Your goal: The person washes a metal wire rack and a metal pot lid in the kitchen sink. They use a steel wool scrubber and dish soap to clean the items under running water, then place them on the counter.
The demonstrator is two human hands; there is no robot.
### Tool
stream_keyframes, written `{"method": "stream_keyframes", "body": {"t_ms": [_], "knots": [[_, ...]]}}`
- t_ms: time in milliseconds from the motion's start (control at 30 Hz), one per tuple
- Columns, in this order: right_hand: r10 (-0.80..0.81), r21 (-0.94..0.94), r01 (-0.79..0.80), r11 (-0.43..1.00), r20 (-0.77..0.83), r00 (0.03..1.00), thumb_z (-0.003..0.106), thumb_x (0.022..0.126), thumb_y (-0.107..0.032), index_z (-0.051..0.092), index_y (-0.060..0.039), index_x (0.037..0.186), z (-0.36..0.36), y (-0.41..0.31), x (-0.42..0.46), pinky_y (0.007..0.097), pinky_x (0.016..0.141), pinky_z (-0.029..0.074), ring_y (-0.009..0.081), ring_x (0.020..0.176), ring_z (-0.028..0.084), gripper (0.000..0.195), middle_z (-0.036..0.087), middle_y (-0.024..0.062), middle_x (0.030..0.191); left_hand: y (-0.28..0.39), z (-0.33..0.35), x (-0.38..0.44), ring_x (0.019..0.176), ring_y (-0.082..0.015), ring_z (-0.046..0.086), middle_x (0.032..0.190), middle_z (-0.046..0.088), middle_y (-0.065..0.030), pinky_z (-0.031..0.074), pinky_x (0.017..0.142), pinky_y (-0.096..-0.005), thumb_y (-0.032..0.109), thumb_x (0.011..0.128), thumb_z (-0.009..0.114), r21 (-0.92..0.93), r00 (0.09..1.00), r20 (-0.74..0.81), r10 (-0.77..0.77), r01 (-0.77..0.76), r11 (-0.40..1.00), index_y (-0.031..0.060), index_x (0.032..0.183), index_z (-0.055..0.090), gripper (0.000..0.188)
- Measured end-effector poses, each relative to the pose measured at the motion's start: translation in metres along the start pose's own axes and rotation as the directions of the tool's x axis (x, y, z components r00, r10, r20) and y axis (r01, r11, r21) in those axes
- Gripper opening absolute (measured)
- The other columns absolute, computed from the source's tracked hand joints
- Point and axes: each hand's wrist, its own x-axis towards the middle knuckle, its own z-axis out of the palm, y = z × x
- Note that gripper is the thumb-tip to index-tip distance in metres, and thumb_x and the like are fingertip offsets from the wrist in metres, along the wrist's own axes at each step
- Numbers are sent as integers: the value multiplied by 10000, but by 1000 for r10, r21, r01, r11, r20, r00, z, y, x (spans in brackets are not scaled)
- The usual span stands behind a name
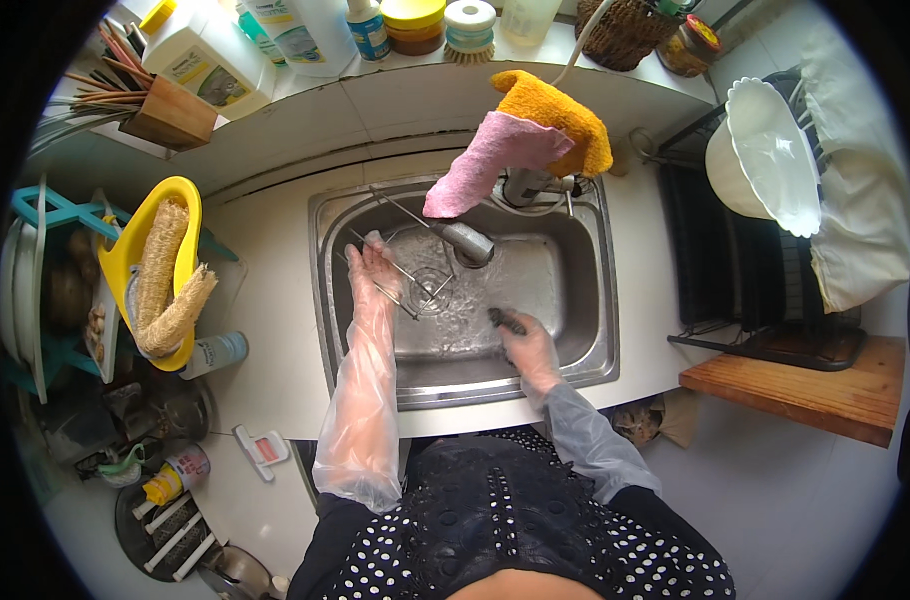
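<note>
Both of my hands wear long clear plastic gloves inside a stainless steel sink (606,330). My left hand (376,271), palm up on the sink's left side, holds a thin metal wire rack (441,288). Part of the rack reaches up toward the faucet. In my right hand (533,352), near the front right of the basin, is a dark scrubbing pad (506,321), partly covered by the fingers. The faucet spout (473,246) points down between my hands, and rippling water covers the basin floor around the drain.
Pink (492,154) and orange (567,124) cloths hang over the faucet. A yellow holder (187,262) with loofahs stands left. Detergent bottles (207,75) line the back ledge. At right are a scalloped white bowl (762,157), a dish rack (755,341) and a wooden board (807,394).
</note>
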Motion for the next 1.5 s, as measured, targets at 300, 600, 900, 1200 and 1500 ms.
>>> {"method": "stream_keyframes", "body": {"t_ms": [300,600,900,1200,1500], "knots": [[208,474,-345,810,319,925,728,841,-261,665,2,1088,-8,-9,94,284,688,491,129,769,626,367,684,55,895,-23,-26,-26,575,-128,632,651,624,7,555,485,-231,452,847,671,14,783,-21,-622,622,783,31,1161,591,531],[156,560,-655,508,688,709,709,817,-182,624,-4,1040,-19,-52,91,253,516,525,143,602,635,298,652,59,793,-24,-9,-25,1025,-296,626,1134,622,-197,576,773,-361,502,907,602,-121,870,-98,-483,472,873,-94,1242,487,692],[183,696,-510,505,491,852,714,806,-144,665,-12,1016,4,-25,113,285,637,519,153,698,645,253,675,59,831,-67,5,-73,1329,-351,419,1367,494,-197,426,1019,-554,344,1008,468,337,845,83,-528,475,813,4,1164,550,383],[426,681,-79,728,-359,831,721,859,-175,635,41,1126,-1,-9,102,304,783,508,178,876,639,354,677,99,1049,-81,-7,-47,1337,-307,406,1482,348,-158,407,1019,-517,346,1051,327,132,901,-9,-434,431,892,82,1364,413,419],[-619,-351,526,775,-249,745,694,813,-144,650,-66,1164,21,-56,82,374,854,506,311,964,662,362,692,166,1006,-90,-13,-49,1271,-242,459,1418,446,-151,394,1039,-501,393,1030,375,346,897,7,-442,412,843,111,1392,429,462]]}}
